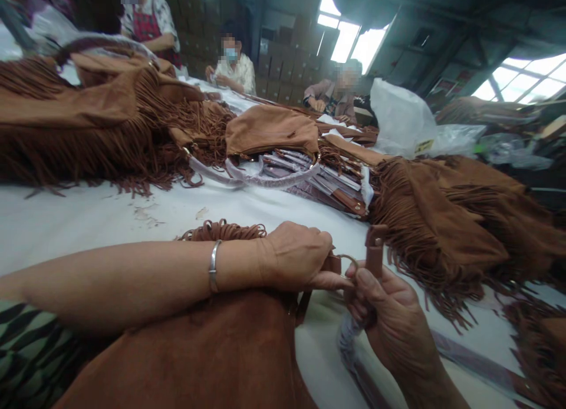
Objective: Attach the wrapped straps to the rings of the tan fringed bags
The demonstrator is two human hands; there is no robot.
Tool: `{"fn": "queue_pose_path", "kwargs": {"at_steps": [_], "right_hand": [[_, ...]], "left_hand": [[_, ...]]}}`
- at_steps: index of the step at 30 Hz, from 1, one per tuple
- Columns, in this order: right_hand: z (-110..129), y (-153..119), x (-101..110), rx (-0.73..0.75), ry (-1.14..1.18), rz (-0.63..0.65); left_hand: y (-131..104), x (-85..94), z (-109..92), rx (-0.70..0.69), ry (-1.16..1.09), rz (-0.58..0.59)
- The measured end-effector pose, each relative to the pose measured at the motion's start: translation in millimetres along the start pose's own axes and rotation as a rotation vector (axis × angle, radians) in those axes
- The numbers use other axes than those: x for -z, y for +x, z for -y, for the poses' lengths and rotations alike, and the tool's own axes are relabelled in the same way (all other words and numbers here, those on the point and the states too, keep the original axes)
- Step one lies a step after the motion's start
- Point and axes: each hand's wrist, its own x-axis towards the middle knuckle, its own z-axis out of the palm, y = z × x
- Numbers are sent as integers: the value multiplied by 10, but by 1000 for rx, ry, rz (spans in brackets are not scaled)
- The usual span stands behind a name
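Observation:
A brown suede bag (212, 350) lies in front of me on the white table, with fringe showing beyond my forearm. My left hand (294, 256) is closed at the bag's right corner, gripping a metal ring (350, 260) and the tab it hangs from. Between the thumb and fingers of my right hand (393, 309) is the end of a brown leather strap (375, 253), its tip standing up with a snap or stud on it. Below that hand the strap runs down in a clear plastic wrap (351, 344). My fingers partly hide where strap and ring meet.
Fringed brown bags are heaped at the left (79, 114) and right (446, 214). Another bag (272, 129) and a pile of plastic-wrapped straps (309, 173) lie ahead. Several people sit or stand across the table, one a seated co-worker (239, 70). A white plastic bag (402, 117) stands at the back right.

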Motion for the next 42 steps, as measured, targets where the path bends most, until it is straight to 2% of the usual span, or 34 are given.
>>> {"fn": "queue_pose_path", "kwargs": {"at_steps": [3, 6, 11, 14, 19, 23, 27, 31, 33, 37, 40, 42], "right_hand": [[-17, 15, 24, 43, -8, -40], [4, 42, 36, 36, 10, 9], [117, 64, 54, -122, 92, 122], [162, 58, 61, -247, 136, 153], [175, 67, 105, -300, 170, 182], [129, 77, 114, -240, 212, 107], [61, 98, 53, -178, 206, 18], [64, 106, 19, -137, 136, -83], [96, 103, 37, -184, 148, -28], [148, 102, 118, -383, 205, 158], [139, 108, 167, -473, 225, 214], [116, 111, 170, -503, 261, 229]], "left_hand": [[-11, 34, -32, -1, -89, 43], [-13, 53, -69, -94, -100, 32], [45, 36, -87, -278, 11, 45], [78, 12, -93, -318, 46, 77], [41, 23, -116, -283, -96, 73], [-24, 80, -83, -198, -252, 173], [-32, 24, -96, -29, -77, 218], [9, -83, -169, -62, 50, 162], [19, -112, -190, -85, 62, 129], [7, -127, -170, -128, 101, 108], [3, -119, -120, -201, 81, 125], [13, -112, -89, -202, 53, 140]]}}
